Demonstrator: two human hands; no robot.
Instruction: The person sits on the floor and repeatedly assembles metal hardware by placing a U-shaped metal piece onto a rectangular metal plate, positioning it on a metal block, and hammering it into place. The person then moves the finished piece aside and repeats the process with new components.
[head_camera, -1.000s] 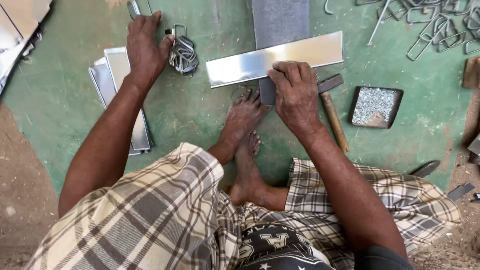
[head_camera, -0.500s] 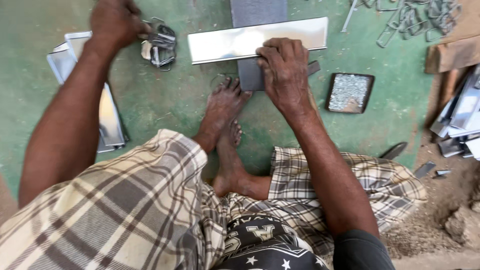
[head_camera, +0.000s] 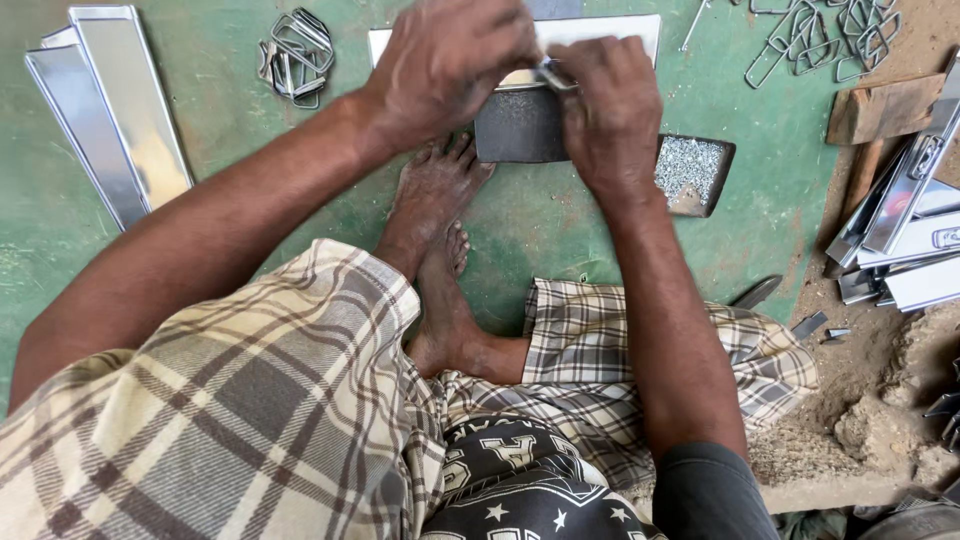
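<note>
We see both of our hands meeting over a long shiny strip of sheet metal (head_camera: 610, 30) that lies flat across a dark rectangular steel block (head_camera: 520, 128) on the green floor. The left hand (head_camera: 450, 60) comes in from the left and covers the strip's middle; its fingers are curled closed, and they seem to pinch a small bent wire clip (head_camera: 552, 76), of which only a short grey piece shows between the two hands. The right hand (head_camera: 610, 110) is also closed, with its fingertips pressed against this same small piece, so the clip sits exactly at the meeting of the fingertips and on top of the strip. How firmly each hand grips it we cannot tell, because the fingers hide it.

In our judgement the strip rests on the block because the block gives a hard, steady support under the place where the fingers work. A bare foot (head_camera: 432, 190) is just below the fingers, its toes touching the block's lower left corner, perhaps to keep it steady.

Just right of the right fingers is a small dark tray of tiny silver rivets (head_camera: 690, 165). To the upper left of the left fingers lies a bundle of wire clips (head_camera: 296, 55), and further left a stack of shiny strips (head_camera: 110, 120). More loose clips (head_camera: 830, 40) lie at the upper right.
</note>
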